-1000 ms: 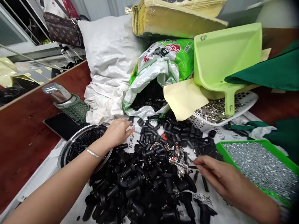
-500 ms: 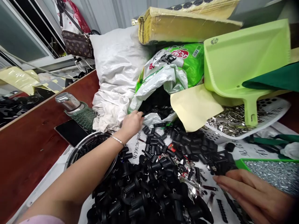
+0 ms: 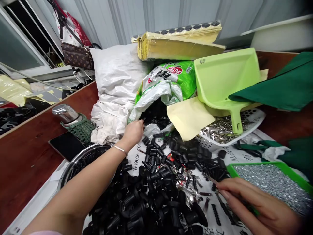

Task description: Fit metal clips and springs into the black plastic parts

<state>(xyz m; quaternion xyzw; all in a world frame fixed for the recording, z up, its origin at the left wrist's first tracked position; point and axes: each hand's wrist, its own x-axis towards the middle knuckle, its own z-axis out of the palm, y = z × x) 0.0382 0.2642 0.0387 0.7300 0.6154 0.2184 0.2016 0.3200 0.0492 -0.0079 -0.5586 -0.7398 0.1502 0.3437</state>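
Note:
My left hand [image 3: 133, 132] reaches to the mouth of a green-and-white plastic bag [image 3: 168, 89], which holds black plastic parts [image 3: 156, 114]. Its fingers are curled closed, and whatever is in them is hidden. Lower right, my right hand [image 3: 259, 197] pinches a thin metal strip [image 3: 212, 179] between thumb and fingers. A large heap of black plastic sockets with small wire hooks [image 3: 137, 202] spreads below my left forearm. Shorter black ribbed caps [image 3: 155, 151] lie between the hands, with loose shiny metal clips [image 3: 189, 192] beside them.
A round metal bowl [image 3: 64, 173] of dark parts sits under my left forearm, near a phone [image 3: 66, 145]. On the right are a green tray [image 3: 281, 166] of small silvery pieces, a white perforated basket [image 3: 260, 119] of metal clips and a light green dustpan [image 3: 227, 78].
The view has shifted, showing more of the right side. My left fingers have curled closer together at the bag's mouth. A metal strip now shows plainly in my right hand's pinch.

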